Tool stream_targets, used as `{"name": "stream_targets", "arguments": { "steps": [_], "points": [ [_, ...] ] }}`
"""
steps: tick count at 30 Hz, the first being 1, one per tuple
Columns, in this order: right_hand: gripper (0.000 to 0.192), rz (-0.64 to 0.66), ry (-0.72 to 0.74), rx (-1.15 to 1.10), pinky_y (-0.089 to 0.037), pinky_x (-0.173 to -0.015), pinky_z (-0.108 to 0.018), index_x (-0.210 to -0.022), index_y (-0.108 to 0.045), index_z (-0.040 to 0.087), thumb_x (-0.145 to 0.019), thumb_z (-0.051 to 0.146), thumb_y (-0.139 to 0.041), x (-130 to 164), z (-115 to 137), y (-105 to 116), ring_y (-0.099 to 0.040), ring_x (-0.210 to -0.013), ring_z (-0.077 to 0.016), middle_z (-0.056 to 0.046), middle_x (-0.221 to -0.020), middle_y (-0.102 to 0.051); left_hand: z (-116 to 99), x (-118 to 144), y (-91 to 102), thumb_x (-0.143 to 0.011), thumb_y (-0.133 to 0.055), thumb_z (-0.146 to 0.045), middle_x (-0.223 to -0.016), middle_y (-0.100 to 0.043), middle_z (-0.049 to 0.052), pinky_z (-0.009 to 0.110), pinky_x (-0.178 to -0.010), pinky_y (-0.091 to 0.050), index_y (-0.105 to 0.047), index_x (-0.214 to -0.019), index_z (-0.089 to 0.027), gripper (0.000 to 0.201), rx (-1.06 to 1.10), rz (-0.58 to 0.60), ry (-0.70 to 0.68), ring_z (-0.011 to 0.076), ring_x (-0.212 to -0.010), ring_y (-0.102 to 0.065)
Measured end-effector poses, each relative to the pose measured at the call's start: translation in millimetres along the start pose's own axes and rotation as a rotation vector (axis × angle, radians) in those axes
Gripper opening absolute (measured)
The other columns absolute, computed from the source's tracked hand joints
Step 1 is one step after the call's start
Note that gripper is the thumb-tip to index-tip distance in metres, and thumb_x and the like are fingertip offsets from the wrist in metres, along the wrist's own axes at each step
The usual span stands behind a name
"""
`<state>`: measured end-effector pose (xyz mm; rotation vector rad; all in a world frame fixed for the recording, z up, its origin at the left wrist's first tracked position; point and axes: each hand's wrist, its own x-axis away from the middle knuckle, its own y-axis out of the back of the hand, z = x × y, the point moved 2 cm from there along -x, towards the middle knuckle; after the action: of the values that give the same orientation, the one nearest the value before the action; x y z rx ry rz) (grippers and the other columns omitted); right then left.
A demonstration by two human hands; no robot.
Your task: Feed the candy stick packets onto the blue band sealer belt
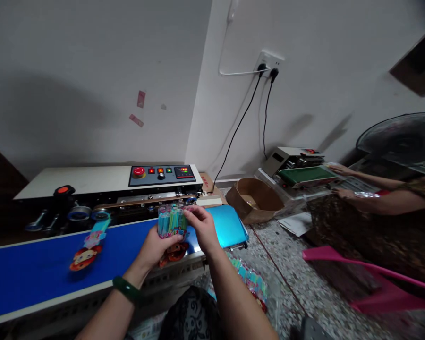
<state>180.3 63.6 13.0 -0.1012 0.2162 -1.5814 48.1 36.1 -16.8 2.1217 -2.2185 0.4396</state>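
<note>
My left hand [155, 249] grips a clear plastic pouch [172, 222] filled with blue and green sticks, its thumb across the front. A red-haired cartoon figure is printed at the pouch's lower end. The fingers of my right hand [202, 228] pinch the pouch's upper right corner. Both hands are above the right part of a blue conveyor belt [127, 241], in front of a band sealer [85, 182]. Farther left, a similar pouch [88, 248] lies on the belt, its top edge at the sealer's rollers.
More filled pouches [250, 278] lie in clear plastic below my right forearm. A brown cardboard box [241, 208] stands on the floor beyond the belt's end. At right, a co-worker's arms [386, 200] are at a second sealer with a green belt [306, 175], near a pink plastic stool [375, 274].
</note>
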Motion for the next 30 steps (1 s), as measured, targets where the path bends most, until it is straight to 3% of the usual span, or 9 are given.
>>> {"name": "stream_targets", "arguments": {
  "steps": [7, 11, 14, 19, 23, 27, 30],
  "points": [
    [0.014, -0.133, 0.069, -0.023, -0.042, -0.071, -0.026, -0.076, -0.063, 0.018, -0.067, 0.028, -0.064, 4.0, 1.4, 1.0, -0.056, -0.074, -0.0133, -0.001, -0.077, -0.064, -5.6, 8.1, -12.0, -0.058, -0.072, -0.024, -0.083, -0.068, 0.008, 0.035, -0.071, -0.049, -0.06, -0.092, -0.011, 0.039, 0.255, 0.109, 0.088, 0.0216, -0.072, -0.063],
    [0.029, -0.121, -0.047, -0.12, -0.042, -0.064, -0.023, -0.086, -0.057, 0.021, -0.061, 0.027, -0.069, 10.1, -8.4, 0.3, -0.055, -0.07, -0.0112, 0.002, -0.078, -0.061, -9.6, 9.1, -12.7, -0.059, -0.071, -0.022, -0.085, -0.068, 0.008, 0.035, -0.071, -0.049, -0.058, -0.096, -0.012, 0.041, 0.338, 0.049, 0.07, 0.0224, -0.074, -0.063],
    [0.027, -0.049, -0.127, -0.105, -0.04, -0.058, -0.021, -0.074, -0.055, 0.019, -0.055, 0.025, -0.073, 15.8, -17.9, 2.0, -0.051, -0.061, -0.0093, 0.004, -0.067, -0.057, -11.9, 8.7, -11.2, -0.06, -0.07, -0.022, -0.087, -0.068, 0.008, 0.035, -0.072, -0.049, -0.057, -0.101, -0.013, 0.044, 0.393, 0.027, 0.058, 0.024, -0.078, -0.063],
    [0.023, -0.134, -0.117, -0.139, -0.038, -0.051, -0.02, -0.063, -0.05, 0.017, -0.061, 0.033, -0.068, 17.8, -23.1, 10.9, -0.049, -0.058, -0.0095, 0.002, -0.068, -0.057, -13.4, 9.5, -9.0, -0.06, -0.07, -0.022, -0.081, -0.069, 0.008, 0.037, -0.07, -0.05, -0.059, -0.1, -0.011, 0.043, 0.407, 0.021, 0.059, 0.0257, -0.075, -0.064],
    [0.025, -0.172, -0.121, -0.197, -0.036, -0.046, -0.019, -0.074, -0.049, 0.021, -0.064, 0.037, -0.065, 16.5, -21.6, 10.3, -0.045, -0.048, -0.0077, 0.007, -0.057, -0.05, -11.0, 8.9, -9.4, -0.06, -0.07, -0.022, -0.08, -0.069, 0.007, 0.039, -0.073, -0.049, -0.058, -0.102, -0.011, 0.045, 0.403, -0.019, 0.065, 0.0251, -0.075, -0.064],
    [0.029, -0.11, -0.151, -0.178, -0.043, -0.055, -0.023, -0.082, -0.052, 0.02, -0.062, 0.035, -0.066, 16.0, -24.2, 9.9, -0.054, -0.058, -0.0118, 0.002, -0.068, -0.06, -8.2, 5.5, -9.0, -0.058, -0.071, -0.023, -0.081, -0.069, 0.008, 0.039, -0.075, -0.049, -0.06, -0.094, -0.01, 0.039, 0.357, -0.015, 0.043, 0.0247, -0.075, -0.064],
    [0.028, -0.224, -0.129, -0.158, -0.044, -0.053, -0.023, -0.083, -0.052, 0.02, -0.062, 0.035, -0.065, 10.2, -26.1, 28.1, -0.054, -0.055, -0.0117, 0.002, -0.066, -0.06, -8.5, 3.0, -1.1, -0.057, -0.072, -0.024, -0.08, -0.069, 0.008, 0.038, -0.073, -0.049, -0.061, -0.09, -0.01, 0.038, 0.323, -0.082, 0.037, 0.0232, -0.071, -0.064]
  ]
}}
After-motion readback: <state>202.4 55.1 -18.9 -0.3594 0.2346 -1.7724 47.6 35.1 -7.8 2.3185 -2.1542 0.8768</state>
